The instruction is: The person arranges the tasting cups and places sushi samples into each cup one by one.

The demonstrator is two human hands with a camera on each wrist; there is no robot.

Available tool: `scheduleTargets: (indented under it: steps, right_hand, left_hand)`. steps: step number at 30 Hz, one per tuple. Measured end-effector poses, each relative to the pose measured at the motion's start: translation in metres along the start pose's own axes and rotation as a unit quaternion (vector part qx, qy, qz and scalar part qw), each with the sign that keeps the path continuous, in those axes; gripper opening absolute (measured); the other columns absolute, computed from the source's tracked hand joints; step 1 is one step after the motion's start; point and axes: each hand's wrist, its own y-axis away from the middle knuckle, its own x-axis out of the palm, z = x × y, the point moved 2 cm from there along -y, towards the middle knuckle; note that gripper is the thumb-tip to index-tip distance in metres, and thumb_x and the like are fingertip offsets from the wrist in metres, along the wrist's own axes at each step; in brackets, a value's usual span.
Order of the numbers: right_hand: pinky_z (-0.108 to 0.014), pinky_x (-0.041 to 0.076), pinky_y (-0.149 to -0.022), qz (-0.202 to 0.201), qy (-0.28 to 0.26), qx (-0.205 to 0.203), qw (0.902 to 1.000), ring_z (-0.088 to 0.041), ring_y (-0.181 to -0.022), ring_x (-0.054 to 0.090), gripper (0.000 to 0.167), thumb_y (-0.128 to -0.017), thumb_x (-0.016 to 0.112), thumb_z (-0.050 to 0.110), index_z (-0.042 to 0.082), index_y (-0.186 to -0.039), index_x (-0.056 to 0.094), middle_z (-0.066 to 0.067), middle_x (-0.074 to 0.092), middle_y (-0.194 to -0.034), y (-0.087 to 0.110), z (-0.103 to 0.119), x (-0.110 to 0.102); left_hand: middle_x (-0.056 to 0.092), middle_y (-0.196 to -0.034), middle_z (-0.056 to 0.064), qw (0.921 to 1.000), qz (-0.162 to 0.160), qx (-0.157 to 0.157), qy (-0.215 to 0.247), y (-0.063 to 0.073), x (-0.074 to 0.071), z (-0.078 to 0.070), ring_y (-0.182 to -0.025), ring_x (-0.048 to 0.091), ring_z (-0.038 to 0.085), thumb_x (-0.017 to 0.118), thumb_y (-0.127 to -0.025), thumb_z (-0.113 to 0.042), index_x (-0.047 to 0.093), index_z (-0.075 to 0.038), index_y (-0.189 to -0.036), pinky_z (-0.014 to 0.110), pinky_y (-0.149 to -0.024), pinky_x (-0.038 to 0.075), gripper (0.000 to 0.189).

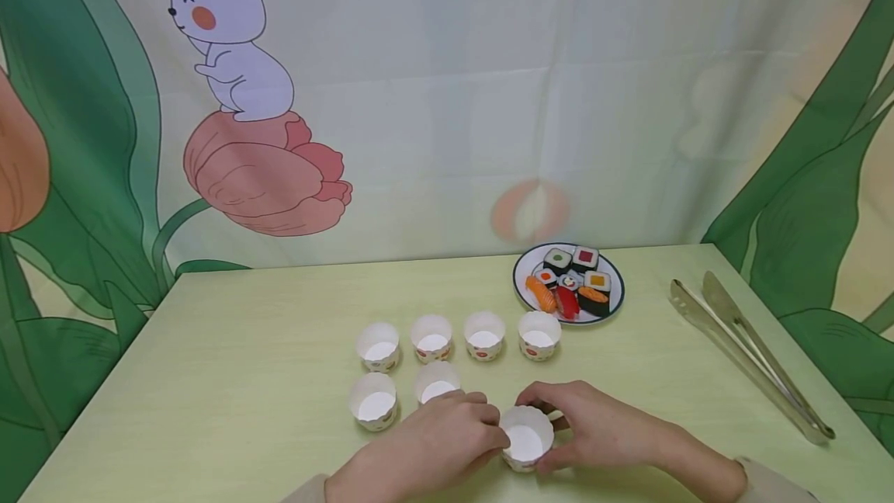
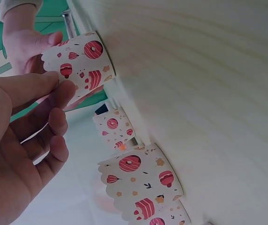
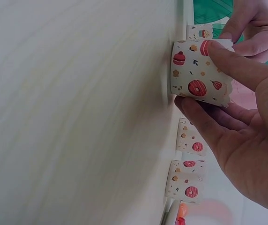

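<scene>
A white paper baking cup [image 1: 527, 438] with a scalloped rim and printed doughnuts and cakes stands upright between my hands, its base right at the tabletop. My right hand [image 1: 594, 427] grips it from the right; in the right wrist view its thumb [image 3: 223, 56] lies on one side and the fingers on the other. From the left, my left hand [image 1: 440, 441] pinches the rim between thumb and index finger, as the left wrist view shows, with the other fingers loosely bent. Just behind the left hand is a similar cup [image 1: 438, 381], partly hidden by it.
Several matching cups form a back row, ending at a right-hand cup [image 1: 539, 334]; another cup [image 1: 373, 402] stands front left. Behind them is a plate [image 1: 518, 289] of sushi pieces. Metal tongs [image 1: 754, 363] lie on the right. A printed curtain [image 1: 433, 99] hangs behind the table [image 1: 230, 348].
</scene>
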Motion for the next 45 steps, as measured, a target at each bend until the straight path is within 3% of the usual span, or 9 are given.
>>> scheduleTargets:
  steps: [10,22,33,39,45]
  right_hand:
    - [-0.028,0.052,-0.094,0.004,-0.004,0.024,0.9997,-0.014,-0.112,0.062,0.055,-0.08,0.091,0.026,0.019,-0.126,0.061,0.008,0.065,-0.12,-0.003,0.0011,0.0013]
    - [-0.031,0.05,-0.096,-0.014,0.037,0.006,0.9992,-0.011,-0.109,0.061,0.056,-0.079,0.091,0.038,0.023,-0.124,0.06,0.013,0.066,-0.118,-0.0014,0.0033,0.0024]
    - [-0.031,0.05,-0.094,-0.013,0.031,0.021,0.9992,-0.012,-0.107,0.06,0.055,-0.079,0.091,0.033,0.023,-0.124,0.06,0.011,0.066,-0.117,-0.0027,0.0041,0.0025]
    - [-0.03,0.051,-0.093,-0.015,0.029,0.015,0.9993,-0.011,-0.106,0.061,0.056,-0.079,0.091,0.034,0.022,-0.124,0.06,0.011,0.066,-0.115,-0.0024,0.0042,0.0024]
    - [-0.03,0.051,-0.092,-0.019,0.03,0.003,0.9994,-0.011,-0.106,0.062,0.055,-0.079,0.091,0.033,0.022,-0.123,0.06,0.011,0.067,-0.114,-0.0011,0.0035,0.0022]
  left_hand:
    - [0.06,-0.077,-0.014,1.0,-0.007,-0.004,-0.002,-0.0016,0.0018,0.0002,-0.077,0.055,0.005,0.077,-0.093,-0.025,0.076,-0.028,-0.086,0.018,-0.066,0.04,0.008]
    - [0.061,-0.074,-0.015,0.9999,-0.007,-0.005,-0.007,-0.0056,0.0012,0.0001,-0.076,0.056,0.005,0.077,-0.092,-0.022,0.077,-0.028,-0.084,0.019,-0.068,0.043,0.011]
    - [0.064,-0.075,-0.016,0.9996,-0.018,-0.015,-0.013,-0.0073,-0.0003,-0.0004,-0.076,0.057,0.006,0.081,-0.089,-0.027,0.078,-0.029,-0.082,0.019,-0.066,0.041,0.008]
    - [0.065,-0.076,-0.015,0.9991,-0.035,-0.024,0.002,-0.0063,-0.0009,-0.0003,-0.075,0.057,0.007,0.084,-0.085,-0.026,0.078,-0.027,-0.085,0.019,-0.065,0.042,0.006]
    - [0.064,-0.077,-0.014,0.999,-0.041,-0.017,0.004,-0.0051,-0.0012,-0.0002,-0.076,0.057,0.006,0.082,-0.088,-0.023,0.078,-0.025,-0.086,0.02,-0.069,0.045,0.005]
